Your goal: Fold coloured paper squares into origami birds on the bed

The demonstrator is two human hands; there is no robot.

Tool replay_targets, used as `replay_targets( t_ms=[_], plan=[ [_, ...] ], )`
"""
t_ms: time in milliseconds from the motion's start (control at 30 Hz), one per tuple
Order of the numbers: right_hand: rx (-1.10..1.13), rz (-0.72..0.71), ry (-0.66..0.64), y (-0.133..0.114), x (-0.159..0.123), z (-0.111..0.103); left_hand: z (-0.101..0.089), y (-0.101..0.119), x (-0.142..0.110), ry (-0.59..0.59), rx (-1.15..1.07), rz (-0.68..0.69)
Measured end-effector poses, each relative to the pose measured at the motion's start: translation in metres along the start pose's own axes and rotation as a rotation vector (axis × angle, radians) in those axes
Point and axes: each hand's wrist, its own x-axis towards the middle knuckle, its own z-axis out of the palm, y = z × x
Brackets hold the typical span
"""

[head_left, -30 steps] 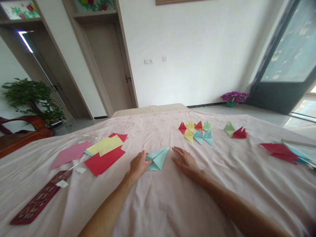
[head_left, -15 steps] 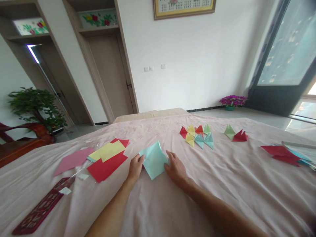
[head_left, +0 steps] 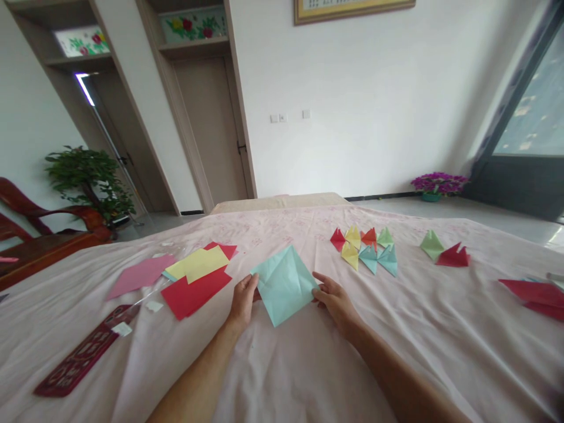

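Note:
A light blue paper square (head_left: pixel 284 284) with crease lines lies opened on the pink cloth (head_left: pixel 308 364), one corner pointing toward me. My left hand (head_left: pixel 244 299) pinches its left corner. My right hand (head_left: pixel 333 297) grips its right corner. Both hands rest low on the cloth on either side of the sheet.
Flat sheets lie to the left: red (head_left: pixel 194 291), yellow (head_left: pixel 198 264), pink (head_left: pixel 141 273). A dark red patterned strip (head_left: pixel 83 355) lies near the left. Several small folded paper pieces (head_left: pixel 365 247) sit ahead right, with a green (head_left: pixel 430 244) and red one (head_left: pixel 453 257) further right.
The blue paper was a folded triangle held by the left hand; it has been unfolded into a flat square, and my right hand moved in and took its right corner.

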Motion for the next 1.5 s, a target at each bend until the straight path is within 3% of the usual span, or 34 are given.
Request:
replay_targets(
  t_ms=[500,833,1500],
  plan=[
    [0.102,0.036,-0.006,0.003,0.003,-0.004,0.006,0.005,-0.004,-0.09,-0.029,-0.015],
    [0.151,0.073,0.058,0.009,0.007,-0.002,0.002,-0.002,0.0,-0.145,0.007,-0.014],
    [0.102,0.056,-0.018,0.011,0.007,-0.003,0.005,-0.007,0.004,-0.102,-0.013,-0.003]
  ],
)
